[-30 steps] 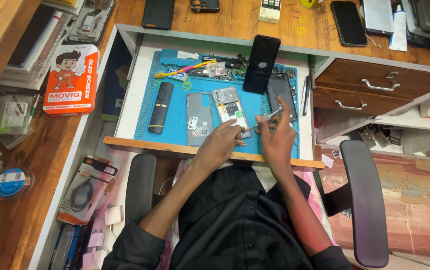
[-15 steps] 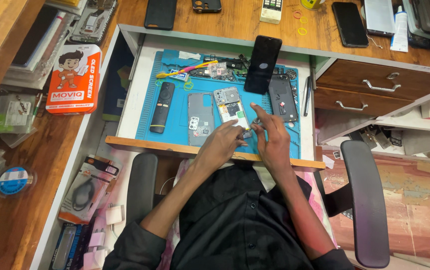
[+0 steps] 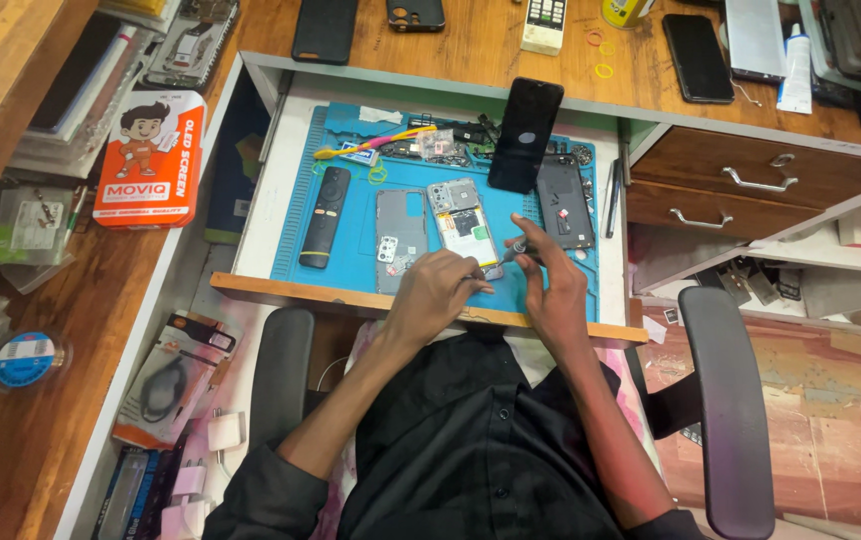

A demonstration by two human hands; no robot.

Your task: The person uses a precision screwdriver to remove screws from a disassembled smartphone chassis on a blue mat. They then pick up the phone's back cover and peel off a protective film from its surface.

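Hands meet at the near end of an opened smartphone [image 3: 466,225] that lies flat on the blue work mat [image 3: 351,270] inside the pulled-out drawer [image 3: 281,290]. The left hand [image 3: 436,290] rests curled at the phone's lower left corner, its fingers bent against the frame. The right hand [image 3: 554,285] sits just to the right and pinches a thin metal tool [image 3: 514,250] between thumb and forefinger, the tip angled toward the phone's lower edge. Whether the tip touches the phone cannot be told.

On the mat beside it lie a grey back cover [image 3: 402,240] to the left, a black remote [image 3: 325,216] farther left, and a dark phone body [image 3: 563,205] to the right. A black phone [image 3: 525,135] leans against the drawer's back edge.

The open phone shows a silver frame, a pale battery area and a camera module at the far end.
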